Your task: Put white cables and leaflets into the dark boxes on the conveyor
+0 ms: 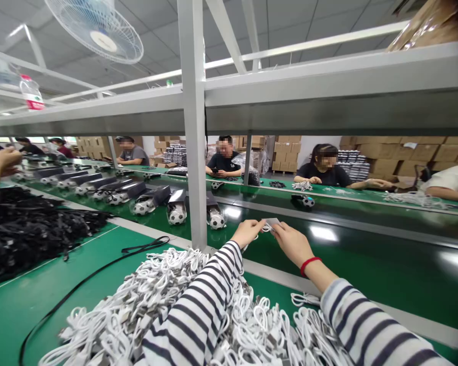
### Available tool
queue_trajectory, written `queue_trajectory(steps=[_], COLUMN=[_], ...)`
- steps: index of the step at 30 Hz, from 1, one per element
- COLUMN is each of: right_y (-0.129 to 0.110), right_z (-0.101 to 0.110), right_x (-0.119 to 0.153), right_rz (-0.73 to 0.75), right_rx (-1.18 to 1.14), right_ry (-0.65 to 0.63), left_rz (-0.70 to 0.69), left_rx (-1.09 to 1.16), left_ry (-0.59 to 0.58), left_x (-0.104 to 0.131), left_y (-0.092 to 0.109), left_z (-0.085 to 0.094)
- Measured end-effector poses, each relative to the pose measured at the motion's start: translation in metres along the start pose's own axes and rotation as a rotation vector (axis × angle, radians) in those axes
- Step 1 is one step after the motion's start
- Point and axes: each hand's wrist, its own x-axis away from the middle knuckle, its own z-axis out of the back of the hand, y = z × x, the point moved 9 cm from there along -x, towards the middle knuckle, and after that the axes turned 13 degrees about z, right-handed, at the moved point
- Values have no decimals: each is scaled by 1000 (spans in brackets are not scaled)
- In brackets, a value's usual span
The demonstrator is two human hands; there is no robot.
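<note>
Over the dark green conveyor (351, 254), my left hand (248, 232) pinches a white cable (267, 227). My right hand (293, 244), with a red band at the wrist, is closed on a small greyish-white card (272, 222) just beside it. The two hands are close together, and the cable lies partly against the card. A large heap of coiled white cables (137, 305) spreads under my striped sleeves. Bagged soccer-patterned balls (217, 219) with dark boxes sit on the conveyor left of my hands.
An upright metal post (194, 152) stands left of my hands, below a long shelf (328, 76). A heap of black straps (30, 229) and a loose black cord (80, 279) lie at the left. Several people sit across the conveyor; another person's hand (5, 160) shows far left.
</note>
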Motion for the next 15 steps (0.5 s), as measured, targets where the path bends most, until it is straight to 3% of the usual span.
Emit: queue_trajectory(steps=[3,6,11,15], right_y=[-2,3,25,33], right_z=[1,-1,-2,-5], right_x=[0,1,8,12], right_rz=[29,-20,-185,-229], right_rx=[-29,-131,-385,-471], right_ry=[34,81,231,253], left_rz=[53,37,43,174], left_rx=[5,25,110,274], left_ry=[-145,-129,276,514], left_x=[-2,-6,-12,-11], left_y=[-8,-10,-17,-44], left_z=[-14,-13,35,72])
